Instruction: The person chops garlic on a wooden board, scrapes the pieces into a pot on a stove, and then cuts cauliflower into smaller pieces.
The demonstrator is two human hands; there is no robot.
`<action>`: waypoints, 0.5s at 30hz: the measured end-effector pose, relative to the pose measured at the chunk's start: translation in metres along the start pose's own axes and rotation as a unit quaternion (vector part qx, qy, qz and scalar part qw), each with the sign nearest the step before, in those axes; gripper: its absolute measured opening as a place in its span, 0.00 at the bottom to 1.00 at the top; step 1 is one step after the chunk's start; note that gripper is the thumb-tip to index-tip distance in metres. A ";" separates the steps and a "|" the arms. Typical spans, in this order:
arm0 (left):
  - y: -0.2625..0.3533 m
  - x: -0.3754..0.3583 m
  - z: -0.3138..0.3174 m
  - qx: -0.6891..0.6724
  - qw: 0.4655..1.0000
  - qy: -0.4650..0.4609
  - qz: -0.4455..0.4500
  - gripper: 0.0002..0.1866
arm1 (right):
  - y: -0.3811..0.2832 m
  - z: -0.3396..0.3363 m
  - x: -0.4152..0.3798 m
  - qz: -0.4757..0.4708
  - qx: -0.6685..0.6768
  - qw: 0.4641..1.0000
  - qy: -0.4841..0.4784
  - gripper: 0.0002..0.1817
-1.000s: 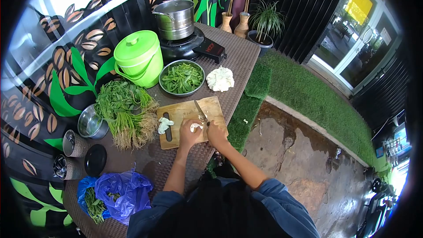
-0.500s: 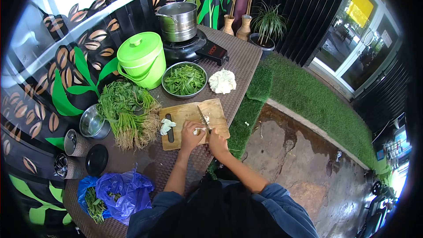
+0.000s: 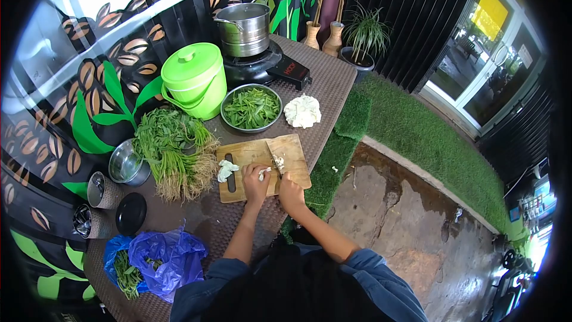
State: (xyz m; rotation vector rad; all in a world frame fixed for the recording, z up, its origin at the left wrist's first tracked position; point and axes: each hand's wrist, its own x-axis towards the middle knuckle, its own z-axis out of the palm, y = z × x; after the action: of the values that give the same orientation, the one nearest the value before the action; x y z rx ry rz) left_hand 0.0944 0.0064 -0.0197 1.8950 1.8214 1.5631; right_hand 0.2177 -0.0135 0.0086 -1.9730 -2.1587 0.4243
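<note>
A wooden cutting board (image 3: 249,151) lies at the table's near right edge. My right hand (image 3: 291,192) is closed round the handle of a knife (image 3: 272,155), its blade pointing away over the board. Small chopped white pieces (image 3: 279,161) sit beside the blade. Just left of the knife, my left hand (image 3: 255,182) has its fingers closed on a small white piece (image 3: 264,173). A pale crumpled vegetable piece (image 3: 227,170) rests by the board's dark handle slot. Beyond the board stand a metal bowl of green leaves (image 3: 251,108) and a white crumpled bundle (image 3: 302,111).
On the brown table (image 3: 326,73) are a pot (image 3: 243,31) on a black stove (image 3: 252,67), a green lidded bucket (image 3: 195,80), rooted greens (image 3: 173,152), an empty metal bowl (image 3: 127,165), a black lid (image 3: 131,213) and blue plastic bags (image 3: 170,262).
My left hand has drawn slightly left, away from the blade. More chopped white bits show beside the knife. My right hand still grips the handle.
</note>
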 end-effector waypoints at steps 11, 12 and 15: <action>-0.001 -0.001 0.001 0.001 1.000 -0.015 0.001 0.05 | 0.002 -0.008 0.013 -0.018 0.016 1.000 -0.012 0.12; -0.001 -0.001 0.000 0.001 1.000 -0.011 0.004 0.05 | 0.003 -0.011 0.018 -0.017 0.018 1.000 -0.014 0.12; 0.001 -0.001 -0.001 -0.006 1.000 -0.008 0.010 0.05 | 0.006 -0.024 0.023 -0.038 0.026 0.998 -0.038 0.10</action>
State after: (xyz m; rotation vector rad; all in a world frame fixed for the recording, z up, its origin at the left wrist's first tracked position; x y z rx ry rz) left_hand 0.0944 0.0047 -0.0193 1.9205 1.7885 1.5554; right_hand 0.2290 0.0118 0.0283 -1.8704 -2.2343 0.5463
